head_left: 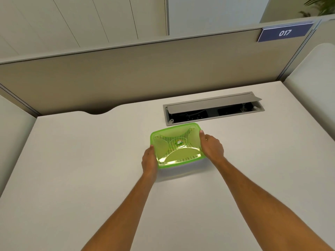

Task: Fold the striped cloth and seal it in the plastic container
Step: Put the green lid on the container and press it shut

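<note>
While the box [176, 147] sits on the white desk [72, 169] with its green lid [181, 161] on top, we grip it from both sides: our left hand [149, 160] clasps the nine o'clock edge, our right hand [211, 146] the three o'clock edge. Through the lid the striped cloth [167, 140] shows inside. At twelve o'clock, just beyond the box, a cable hatch [212, 107] stands open

The container's lid [176, 144] is translucent lime green, and pale cloth [175, 139] with dark green stripes shows through it. The surface [90, 160] is plain off-white, its cable hatch [212, 105] grey, the partition [126, 73] beige; a navy sign [284, 32] bears white numerals
</note>
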